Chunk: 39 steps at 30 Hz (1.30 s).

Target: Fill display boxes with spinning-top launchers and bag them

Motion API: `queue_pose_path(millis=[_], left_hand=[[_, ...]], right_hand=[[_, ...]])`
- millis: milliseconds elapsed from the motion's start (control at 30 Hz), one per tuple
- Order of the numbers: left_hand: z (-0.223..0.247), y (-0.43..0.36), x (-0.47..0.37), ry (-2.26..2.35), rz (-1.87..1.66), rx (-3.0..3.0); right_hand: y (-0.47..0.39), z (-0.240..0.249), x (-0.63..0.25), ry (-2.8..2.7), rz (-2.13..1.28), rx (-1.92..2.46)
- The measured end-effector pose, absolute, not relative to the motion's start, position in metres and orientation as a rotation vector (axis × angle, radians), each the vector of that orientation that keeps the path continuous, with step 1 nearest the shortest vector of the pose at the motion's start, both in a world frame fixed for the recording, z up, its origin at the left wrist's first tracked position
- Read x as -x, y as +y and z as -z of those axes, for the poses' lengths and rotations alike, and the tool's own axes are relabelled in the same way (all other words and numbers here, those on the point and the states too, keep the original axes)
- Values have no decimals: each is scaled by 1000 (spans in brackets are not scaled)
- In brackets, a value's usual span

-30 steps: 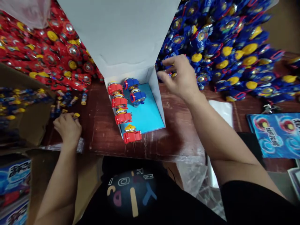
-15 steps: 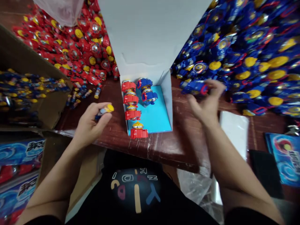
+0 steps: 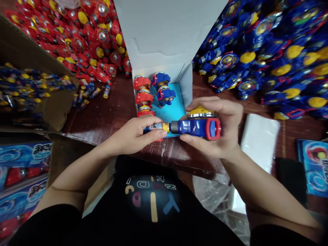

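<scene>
My left hand [image 3: 129,137] pinches a small tube [image 3: 155,126] with a printed label and a yellow end. In my right hand [image 3: 228,136] is a blue plastic toy [image 3: 189,127] with a grey nozzle, a red loop and a yellow-and-silver disc. The tube's yellow end meets the nozzle, or nearly so; I cannot tell if they are joined. Both hands are over the front of a white box [image 3: 166,30] with a light-blue floor. Inside it stand red toys [image 3: 144,98] along the left and two blue toys [image 3: 166,95] beside them. My left hand partly covers the front red toy.
Piles of red toys [image 3: 79,44] and blue toys [image 3: 261,61] flank the box. At left, a cardboard carton [image 3: 55,112] holds many small tubes, with several loose on the table [image 3: 112,106]. White plastic bags [image 3: 260,140] and printed blue cards [image 3: 315,164] lie at right.
My right hand has brought the blue toy leftward from the pile to the box front. My left hand has moved right with the tube, up to the toy's nozzle.
</scene>
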<state>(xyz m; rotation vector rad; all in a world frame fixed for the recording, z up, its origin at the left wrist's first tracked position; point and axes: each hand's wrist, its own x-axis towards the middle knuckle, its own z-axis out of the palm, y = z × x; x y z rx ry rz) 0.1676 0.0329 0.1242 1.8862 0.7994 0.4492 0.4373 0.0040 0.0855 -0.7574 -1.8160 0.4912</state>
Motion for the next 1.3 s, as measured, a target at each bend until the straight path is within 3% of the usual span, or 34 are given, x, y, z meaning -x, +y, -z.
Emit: queue_pose_path(millis=[167, 300, 433, 633, 833, 967, 1067, 1300], left_hand=[[-118, 29, -171, 751, -634, -2179], [-107, 31, -167, 750, -878, -2539], [-109, 44, -161, 602, -864, -2785], [-130, 48, -162, 869, -608, -2419], [-121, 52, -155, 737, -561, -2741], [-102, 45, -144, 720, -830, -2927], [-74, 29, -142, 658, -775, -2869], [-19, -5, -162, 997, -1094, -2603]], right_hand=[[-6, -94, -435, -1822, -593, 918], [-18, -88, -420, -1391, -1188, 1082], [-21, -84, -411, -980, -1647, 1138], [-20, -98, -423, -1227, -1212, 1178], [-18, -120, -430, -1122, -1556, 1217], [-5, -117, -454, -1510, -786, 1241], [14, -98, -470, -2003, -361, 1182], [39, -87, -453, -2571, -621, 1214]])
